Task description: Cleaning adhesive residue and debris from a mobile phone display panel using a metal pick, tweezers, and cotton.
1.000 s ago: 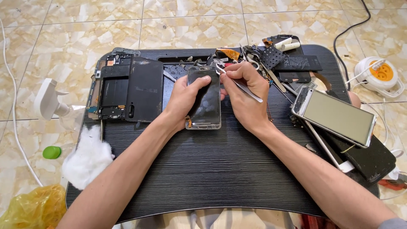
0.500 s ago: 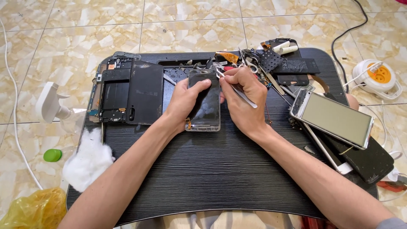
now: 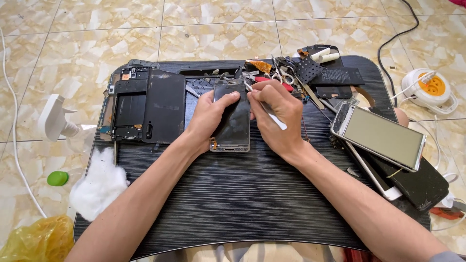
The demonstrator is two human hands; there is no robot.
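So here's the setup: a black ribbed lap desk (image 3: 242,204) sitting on a tiled floor (image 3: 218,29), basically serving as the counter. Dead centre on it lies a dark phone screen panel (image 3: 236,123), glass side up, with a small orange flex bit poking out at its lower left corner.

The left hand (image 3: 208,119) has its grip closed around the panel's left edge, thumb lying across the top of the glass, pinning it flat. The right hand (image 3: 276,116) is pinched shut on a thin metal tool (image 3: 269,112), held like a pen, with the tip at the panel's top right corner. Can't tell whether the tip is actually under the glass or just touching it.

Left of the hands there's an opened phone frame (image 3: 128,109) with its guts showing, and a black back cover (image 3: 165,106) lying right next to it. Behind the hands is a messy pile: scissors (image 3: 281,77), a black battery (image 3: 337,77), odd scraps. Over on the right is a stack of phones (image 3: 381,138), the top one with a pale screen. A wad of white cotton (image 3: 97,187) hangs off the desk's left edge, with a green cap (image 3: 58,178) and a yellow bag (image 3: 36,240) on the floor nearby. An orange and white extension reel (image 3: 429,90) is off to the right.
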